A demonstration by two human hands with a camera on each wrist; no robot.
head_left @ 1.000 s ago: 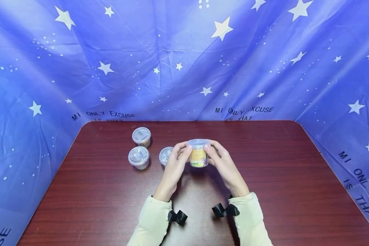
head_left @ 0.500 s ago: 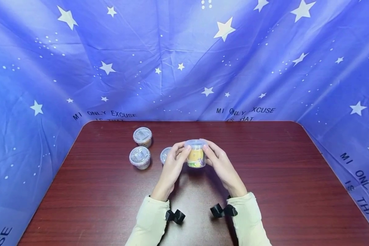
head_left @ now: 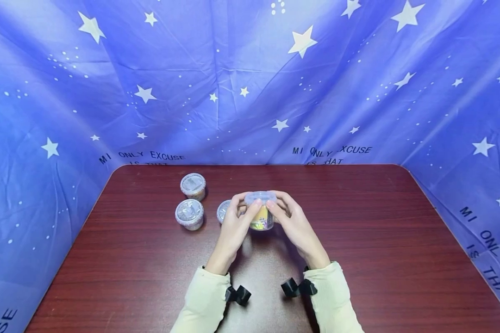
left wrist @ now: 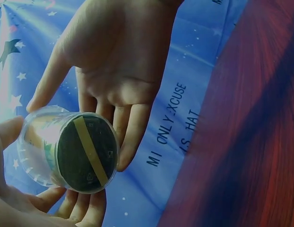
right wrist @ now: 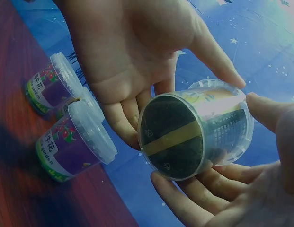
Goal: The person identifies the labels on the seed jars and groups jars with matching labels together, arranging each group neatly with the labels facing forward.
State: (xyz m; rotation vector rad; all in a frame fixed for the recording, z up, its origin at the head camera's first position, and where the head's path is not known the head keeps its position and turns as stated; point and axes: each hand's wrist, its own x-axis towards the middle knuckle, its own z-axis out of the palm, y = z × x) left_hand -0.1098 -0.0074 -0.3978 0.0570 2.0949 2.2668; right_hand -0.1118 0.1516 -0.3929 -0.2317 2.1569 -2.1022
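Both hands hold a clear lidded plastic cup with a yellow printed label, above the table's middle. My left hand grips its left side and my right hand its right side. Both thumbs lie near the lid's front edge, the other fingers behind and along the sides. The wrist views show the cup's dark base crossed by a yellow strip. Close beside the left hand stands another lidded cup, partly hidden by it. Contents of the held cup are hard to make out.
Two more lidded cups stand to the left, one farther back and one nearer. Purple labels show on cups in the right wrist view. A blue starry cloth hangs behind the dark red wooden table.
The held cup has shifted slightly left and turned, so its yellow label sits farther left and a dark printed panel shows at its right. The standing cups have stayed in place.
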